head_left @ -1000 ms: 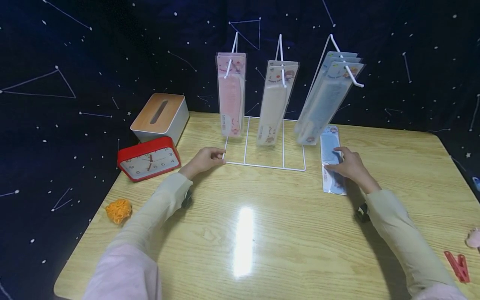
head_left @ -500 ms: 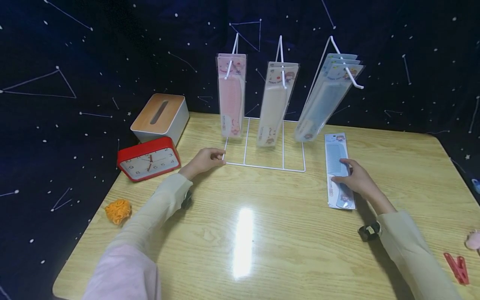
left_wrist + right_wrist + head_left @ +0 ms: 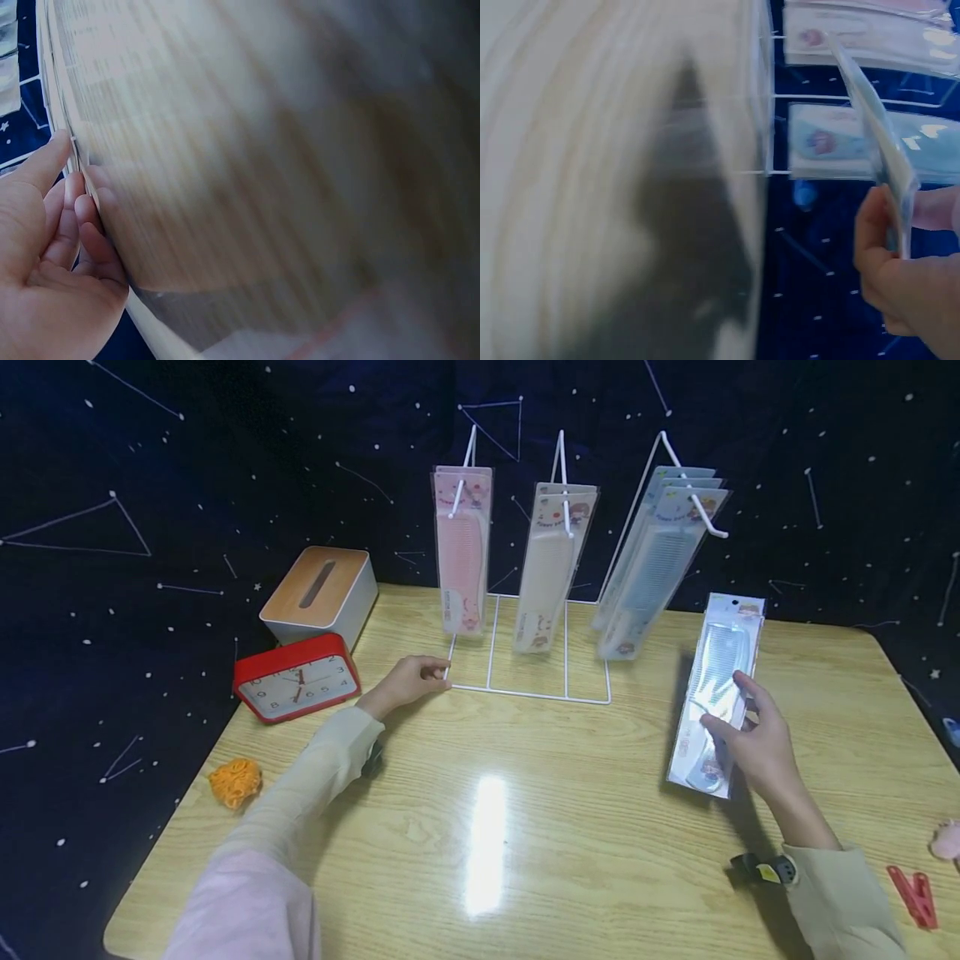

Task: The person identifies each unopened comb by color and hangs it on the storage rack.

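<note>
My right hand (image 3: 761,747) grips a packaged blue comb (image 3: 722,647) between thumb and fingers, tilted and raised off the table with its shadow beneath. In the right wrist view this comb package (image 3: 874,124) is seen edge-on. At the front left corner of a white wire rack (image 3: 525,692), my left hand (image 3: 408,681) pinches the wire; the left wrist view shows the thumb and fingers (image 3: 56,165) against it. Packaged combs hang from the rack's three hooks: pink combs (image 3: 461,560) left, cream combs (image 3: 551,568) in the middle, blue combs (image 3: 656,568) right.
A tissue box (image 3: 322,593) with a wooden lid and a red clock (image 3: 300,681) stand left of the rack. An orange scrunchie-like bundle (image 3: 236,782) lies near the left edge. A red clip (image 3: 913,893) and a pink item (image 3: 947,841) lie at the right.
My right hand has drawn the blue comb package right and towards me along the table, then lifted it. The left hand stays at the rack corner. The hanging blue combs sway slightly.
</note>
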`<state>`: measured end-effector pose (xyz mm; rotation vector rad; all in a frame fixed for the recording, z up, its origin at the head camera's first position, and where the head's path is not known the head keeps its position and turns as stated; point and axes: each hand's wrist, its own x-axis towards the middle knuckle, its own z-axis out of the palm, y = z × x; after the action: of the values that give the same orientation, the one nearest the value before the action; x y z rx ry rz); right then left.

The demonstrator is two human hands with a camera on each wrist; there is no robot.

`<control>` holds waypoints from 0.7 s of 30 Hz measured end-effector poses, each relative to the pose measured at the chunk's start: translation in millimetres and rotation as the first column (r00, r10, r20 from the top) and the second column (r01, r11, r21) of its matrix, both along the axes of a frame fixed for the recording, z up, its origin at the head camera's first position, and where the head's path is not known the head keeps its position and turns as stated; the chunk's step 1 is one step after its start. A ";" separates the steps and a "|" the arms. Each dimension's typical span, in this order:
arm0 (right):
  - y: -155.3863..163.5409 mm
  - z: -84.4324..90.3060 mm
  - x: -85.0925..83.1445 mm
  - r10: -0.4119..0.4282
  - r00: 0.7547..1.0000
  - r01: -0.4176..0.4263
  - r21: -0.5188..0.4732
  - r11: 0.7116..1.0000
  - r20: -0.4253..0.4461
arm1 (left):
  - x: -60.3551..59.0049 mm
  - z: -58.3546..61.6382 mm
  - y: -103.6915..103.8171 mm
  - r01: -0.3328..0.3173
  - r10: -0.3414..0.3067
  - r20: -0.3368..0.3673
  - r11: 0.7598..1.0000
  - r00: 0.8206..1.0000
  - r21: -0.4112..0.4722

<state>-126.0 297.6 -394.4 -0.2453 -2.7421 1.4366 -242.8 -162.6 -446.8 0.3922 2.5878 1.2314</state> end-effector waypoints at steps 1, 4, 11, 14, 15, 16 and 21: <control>-1.3 4.3 3.0 -0.017 0.999 0.016 -0.021 1.000 -0.047 | 0.3 0.2 0.0 0.000 0.000 -0.001 1.000 1.000 0.001; -7.8 15.8 10.3 -0.070 0.975 0.036 -0.159 0.987 -0.213 | 1.2 1.5 0.3 0.001 -0.001 -0.001 1.000 1.000 0.002; -33.7 38.8 23.4 -0.112 0.806 -0.234 -0.486 0.842 -0.582 | 0.6 1.9 -0.2 0.010 -0.010 -0.003 1.000 1.000 0.009; -44.9 45.2 27.6 -0.059 0.738 -0.394 -0.501 0.770 -0.672 | 0.1 1.5 -1.2 0.016 -0.016 0.001 1.000 1.000 0.005; -48.1 46.5 28.7 -0.037 0.722 -0.432 -0.491 0.756 -0.691 | -0.2 1.2 -1.5 0.019 -0.019 0.001 1.000 1.000 0.004; -51.0 47.4 29.7 -0.011 0.709 -0.461 -0.477 0.748 -0.705 | -0.5 0.9 -1.8 0.020 -0.020 0.000 1.000 1.000 0.000; -60.4 46.7 31.9 0.080 0.726 -0.481 -0.421 0.769 -0.684 | -1.4 -0.3 -1.6 0.016 -0.016 -0.007 1.000 1.000 -0.010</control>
<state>-94.1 237.2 -347.7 0.6124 -1.7868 1.9449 -244.1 -164.1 -447.1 0.4150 2.5907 1.2142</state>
